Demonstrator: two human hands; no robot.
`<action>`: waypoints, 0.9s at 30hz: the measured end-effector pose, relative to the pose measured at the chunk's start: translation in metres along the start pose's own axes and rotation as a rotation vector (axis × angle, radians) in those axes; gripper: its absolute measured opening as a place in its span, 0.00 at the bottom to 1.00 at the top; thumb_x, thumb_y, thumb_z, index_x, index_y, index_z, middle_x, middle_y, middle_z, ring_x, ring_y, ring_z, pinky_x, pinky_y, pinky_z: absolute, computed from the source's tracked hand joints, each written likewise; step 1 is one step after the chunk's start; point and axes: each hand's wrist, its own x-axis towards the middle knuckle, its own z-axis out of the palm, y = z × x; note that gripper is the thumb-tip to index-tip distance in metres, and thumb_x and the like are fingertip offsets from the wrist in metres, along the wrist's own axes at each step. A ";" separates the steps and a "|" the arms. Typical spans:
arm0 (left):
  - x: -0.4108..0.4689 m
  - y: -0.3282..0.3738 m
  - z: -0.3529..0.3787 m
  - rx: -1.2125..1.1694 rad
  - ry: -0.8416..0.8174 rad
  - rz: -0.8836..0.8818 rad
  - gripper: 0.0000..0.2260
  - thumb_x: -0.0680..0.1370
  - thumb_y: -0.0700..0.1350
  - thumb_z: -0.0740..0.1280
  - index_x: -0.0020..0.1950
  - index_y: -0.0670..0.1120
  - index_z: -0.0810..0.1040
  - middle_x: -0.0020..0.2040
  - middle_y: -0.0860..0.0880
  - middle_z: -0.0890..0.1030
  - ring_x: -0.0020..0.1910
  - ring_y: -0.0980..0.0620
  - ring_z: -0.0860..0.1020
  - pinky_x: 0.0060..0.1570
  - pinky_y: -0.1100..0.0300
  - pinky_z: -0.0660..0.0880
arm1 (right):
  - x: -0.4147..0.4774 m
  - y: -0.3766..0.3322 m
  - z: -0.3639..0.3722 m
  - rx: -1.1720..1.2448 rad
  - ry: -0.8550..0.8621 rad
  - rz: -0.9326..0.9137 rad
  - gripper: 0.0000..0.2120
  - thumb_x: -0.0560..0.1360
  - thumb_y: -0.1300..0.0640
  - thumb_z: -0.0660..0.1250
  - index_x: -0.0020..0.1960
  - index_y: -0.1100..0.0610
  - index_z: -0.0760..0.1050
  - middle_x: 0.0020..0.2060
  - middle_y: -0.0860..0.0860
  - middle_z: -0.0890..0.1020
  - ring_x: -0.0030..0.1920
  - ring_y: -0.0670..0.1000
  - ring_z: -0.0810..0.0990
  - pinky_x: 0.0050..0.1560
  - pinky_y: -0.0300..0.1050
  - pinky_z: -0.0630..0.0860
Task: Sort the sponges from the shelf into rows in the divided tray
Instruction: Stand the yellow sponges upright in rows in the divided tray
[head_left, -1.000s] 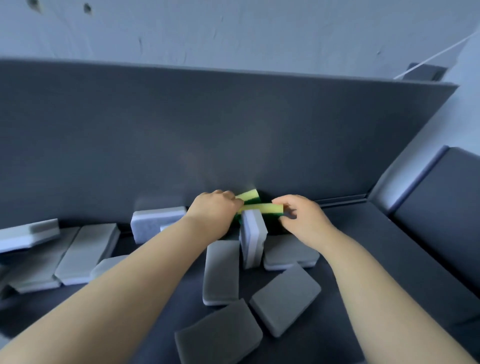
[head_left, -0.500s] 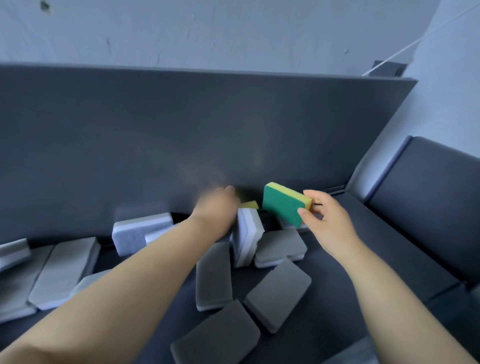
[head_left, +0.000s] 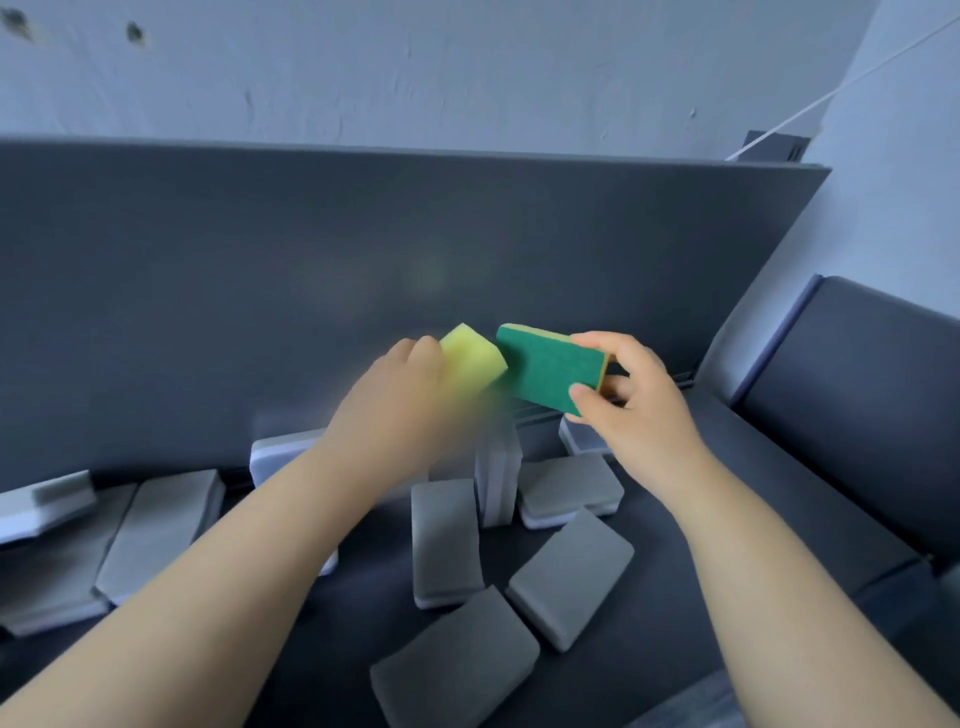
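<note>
My right hand (head_left: 631, 405) pinches a green-and-yellow sponge (head_left: 550, 366) by its right end, green face toward me, lifted above the shelf. My left hand (head_left: 400, 395) grips a second sponge (head_left: 471, 358) with its yellow side showing; this hand and sponge are blurred by motion. The two coloured sponges are almost touching in front of the dark back panel. Below them several grey-and-white sponges (head_left: 569, 577) lie scattered on the dark shelf floor (head_left: 753, 519), one standing on edge (head_left: 496, 478). No divided tray is in view.
More grey sponges (head_left: 156, 530) lie at the left. A tall dark back panel (head_left: 363, 260) closes the shelf behind; a dark side panel (head_left: 857, 415) stands at the right. A pale wall rises above.
Both hands have risen from the pile. The right hand lifted the green-faced sponge higher; the left hand pulled a yellow-sided sponge up out of the pile.
</note>
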 end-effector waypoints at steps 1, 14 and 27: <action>-0.005 -0.002 -0.002 -0.032 0.020 0.004 0.20 0.70 0.53 0.72 0.43 0.46 0.61 0.42 0.51 0.65 0.39 0.49 0.66 0.35 0.58 0.59 | -0.003 -0.003 0.004 -0.013 -0.015 -0.010 0.23 0.71 0.64 0.66 0.56 0.38 0.72 0.58 0.46 0.70 0.52 0.49 0.79 0.50 0.51 0.79; -0.073 0.009 -0.026 -0.421 0.058 -0.179 0.45 0.65 0.50 0.78 0.73 0.58 0.52 0.53 0.59 0.64 0.50 0.74 0.63 0.46 0.82 0.60 | -0.046 -0.018 0.032 0.117 -0.062 -0.023 0.27 0.70 0.63 0.71 0.57 0.37 0.65 0.51 0.38 0.78 0.53 0.43 0.78 0.53 0.41 0.76; -0.149 0.042 -0.018 -0.730 0.186 -0.509 0.18 0.80 0.46 0.61 0.66 0.61 0.63 0.56 0.59 0.75 0.52 0.65 0.73 0.51 0.70 0.70 | -0.088 -0.011 0.051 0.514 -0.475 0.099 0.25 0.63 0.52 0.75 0.57 0.40 0.72 0.48 0.45 0.81 0.51 0.48 0.80 0.52 0.48 0.78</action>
